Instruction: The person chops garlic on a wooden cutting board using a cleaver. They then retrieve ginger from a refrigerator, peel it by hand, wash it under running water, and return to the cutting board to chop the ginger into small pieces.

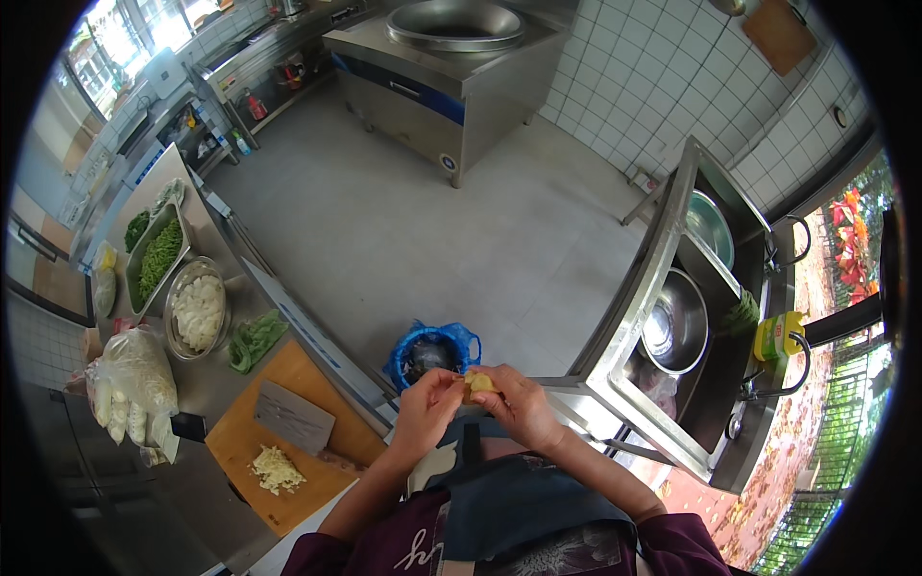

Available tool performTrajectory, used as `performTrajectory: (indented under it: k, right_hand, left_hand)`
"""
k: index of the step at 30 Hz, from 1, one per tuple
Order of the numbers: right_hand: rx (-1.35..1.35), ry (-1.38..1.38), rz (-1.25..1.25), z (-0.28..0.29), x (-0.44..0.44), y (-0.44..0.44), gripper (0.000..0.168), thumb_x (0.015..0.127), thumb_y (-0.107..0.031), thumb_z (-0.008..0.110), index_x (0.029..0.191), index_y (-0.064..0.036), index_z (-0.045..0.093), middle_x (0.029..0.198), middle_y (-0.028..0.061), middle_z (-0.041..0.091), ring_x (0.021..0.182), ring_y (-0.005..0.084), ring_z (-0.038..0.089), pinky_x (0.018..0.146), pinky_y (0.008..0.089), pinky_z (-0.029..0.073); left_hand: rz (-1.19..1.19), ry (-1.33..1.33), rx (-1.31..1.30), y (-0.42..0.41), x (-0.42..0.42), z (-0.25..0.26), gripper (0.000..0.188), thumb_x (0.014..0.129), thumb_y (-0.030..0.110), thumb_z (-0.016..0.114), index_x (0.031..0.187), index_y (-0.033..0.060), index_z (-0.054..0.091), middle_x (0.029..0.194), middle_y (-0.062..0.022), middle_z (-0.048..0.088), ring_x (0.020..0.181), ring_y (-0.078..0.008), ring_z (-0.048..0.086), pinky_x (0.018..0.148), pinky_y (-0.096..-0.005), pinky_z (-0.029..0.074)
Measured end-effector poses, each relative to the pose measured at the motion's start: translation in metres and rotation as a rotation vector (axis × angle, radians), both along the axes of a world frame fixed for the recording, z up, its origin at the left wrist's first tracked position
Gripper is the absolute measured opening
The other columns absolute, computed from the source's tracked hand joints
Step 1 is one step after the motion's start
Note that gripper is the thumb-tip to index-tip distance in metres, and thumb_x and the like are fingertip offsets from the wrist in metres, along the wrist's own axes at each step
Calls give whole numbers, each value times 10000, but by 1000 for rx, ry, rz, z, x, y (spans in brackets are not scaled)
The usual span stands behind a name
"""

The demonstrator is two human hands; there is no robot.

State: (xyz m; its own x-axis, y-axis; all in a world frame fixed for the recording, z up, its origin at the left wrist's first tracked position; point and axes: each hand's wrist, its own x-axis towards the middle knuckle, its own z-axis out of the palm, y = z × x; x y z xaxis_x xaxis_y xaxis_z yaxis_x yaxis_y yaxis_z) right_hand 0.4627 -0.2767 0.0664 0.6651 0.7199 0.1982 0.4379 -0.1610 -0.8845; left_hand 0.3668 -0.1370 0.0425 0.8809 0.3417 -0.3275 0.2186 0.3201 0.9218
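My right hand (524, 409) grips a knobbly pale-yellow piece of food (480, 382), which looks like ginger root. The fingertips of my left hand (431, 407) pinch its left end. Both hands are in front of my apron (533, 497), and just beyond them a bin lined with a blue bag (470, 337) stands on the floor with refuse inside. To my left, a cleaver (294, 417) lies flat on a wooden cutting board (241, 425). Near the cleaver is a small heap of finely chopped pale-yellow food (277, 470).
A steel counter (209, 392) on the left bears leafy greens (257, 340), a bowl of white chunks (197, 311), a pan of cut green vegetables (160, 259) and plastic bags (140, 367). At right stands a double steel sink (612, 389) holding basins (676, 324). A wok stove (410, 108) stands ahead.
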Motion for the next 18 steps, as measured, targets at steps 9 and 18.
performTrajectory:
  k: [9, 18]
  right_hand:
    - [14, 581, -35, -12, -3, -2, 277, 962, -220, 497, 1094, 8, 582, 683, 39, 549, 530, 73, 494, 482, 211, 414]
    - [138, 1085, -106, -22, 3, -2, 297, 967, -272, 486, 987, 2, 597, 680, 24, 541, 559, 79, 498, 466, 225, 423]
  left_hand:
    - [-81, 16, 200, 1, -2, -6, 176, 874, 60, 546, 1015, -39, 578, 729, -25, 610, 650, -44, 527, 567, -200, 425]
    - [-91, -61, 188, -1, -4, 6, 221, 868, 45, 566, 1062, -57, 539, 849, -99, 653, 775, -76, 597, 680, -230, 484]
